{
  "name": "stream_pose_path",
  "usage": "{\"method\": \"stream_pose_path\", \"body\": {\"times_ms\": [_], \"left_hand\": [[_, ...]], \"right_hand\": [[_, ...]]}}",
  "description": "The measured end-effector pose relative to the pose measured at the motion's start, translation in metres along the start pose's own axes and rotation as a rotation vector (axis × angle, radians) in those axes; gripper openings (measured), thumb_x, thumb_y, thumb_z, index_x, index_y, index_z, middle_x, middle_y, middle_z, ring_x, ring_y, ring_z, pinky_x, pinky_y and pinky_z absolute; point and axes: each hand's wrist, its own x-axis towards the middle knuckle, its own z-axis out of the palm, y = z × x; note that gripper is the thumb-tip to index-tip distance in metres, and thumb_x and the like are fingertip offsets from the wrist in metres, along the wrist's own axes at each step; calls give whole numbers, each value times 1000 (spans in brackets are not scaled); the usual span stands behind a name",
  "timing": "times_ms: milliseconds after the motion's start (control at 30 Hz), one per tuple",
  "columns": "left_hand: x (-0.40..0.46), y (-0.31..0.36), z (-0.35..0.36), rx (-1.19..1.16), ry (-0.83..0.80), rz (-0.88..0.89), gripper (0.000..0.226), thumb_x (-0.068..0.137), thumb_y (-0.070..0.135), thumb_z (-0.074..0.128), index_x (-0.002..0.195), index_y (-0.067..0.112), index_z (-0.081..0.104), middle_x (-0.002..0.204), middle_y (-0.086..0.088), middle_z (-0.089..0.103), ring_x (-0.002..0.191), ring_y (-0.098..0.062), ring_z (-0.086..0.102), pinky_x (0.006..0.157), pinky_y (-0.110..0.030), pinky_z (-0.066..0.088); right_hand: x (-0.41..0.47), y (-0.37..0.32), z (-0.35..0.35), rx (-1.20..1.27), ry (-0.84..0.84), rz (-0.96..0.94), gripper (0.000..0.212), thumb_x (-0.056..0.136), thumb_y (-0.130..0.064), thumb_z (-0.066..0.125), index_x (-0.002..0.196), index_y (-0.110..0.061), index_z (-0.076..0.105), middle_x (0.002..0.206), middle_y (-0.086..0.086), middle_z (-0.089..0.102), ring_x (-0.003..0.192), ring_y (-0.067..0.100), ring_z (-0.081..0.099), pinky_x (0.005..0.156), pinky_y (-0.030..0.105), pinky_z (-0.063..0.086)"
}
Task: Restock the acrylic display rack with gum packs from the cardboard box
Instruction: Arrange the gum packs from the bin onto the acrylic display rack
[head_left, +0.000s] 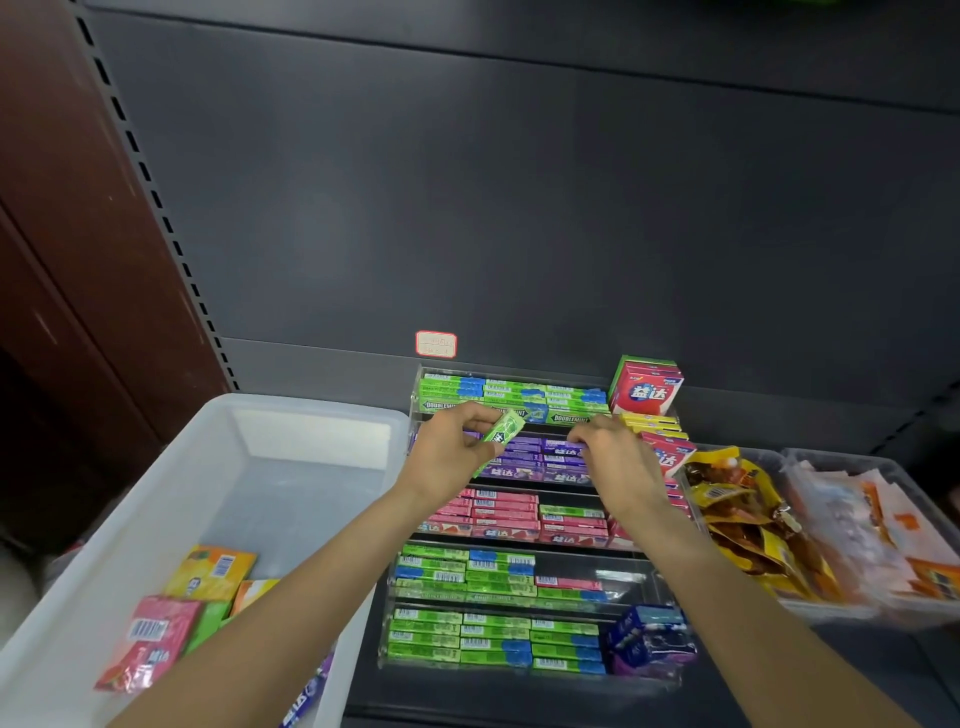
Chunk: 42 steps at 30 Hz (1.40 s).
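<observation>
The left hand (451, 451) has its grip pinched round a green gum pack (500, 434) at frame centre, over the acrylic display rack (652, 582). The right hand (615, 457) presses curled fingers on the purple packs (540, 460). A white bin (218, 467) sits lower left.

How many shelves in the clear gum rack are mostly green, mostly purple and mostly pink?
Mostly green shelves: 3
Mostly purple shelves: 1
Mostly pink shelves: 1
Total: 5 shelves in the acrylic display rack
</observation>
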Motion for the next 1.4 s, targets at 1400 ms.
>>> {"method": "stream_pose_path", "body": {"times_ms": [1400], "left_hand": [[0,6,8,50,-22,7,32,84,8,67,115,16,61,100,6,59,73,-1,58,63,-9,47]], "right_hand": [[2,7,-5,64,-201,-181,47,91,-20,59,136,-18,47,133,-1,49,123,14,45,104,28,40]]}}
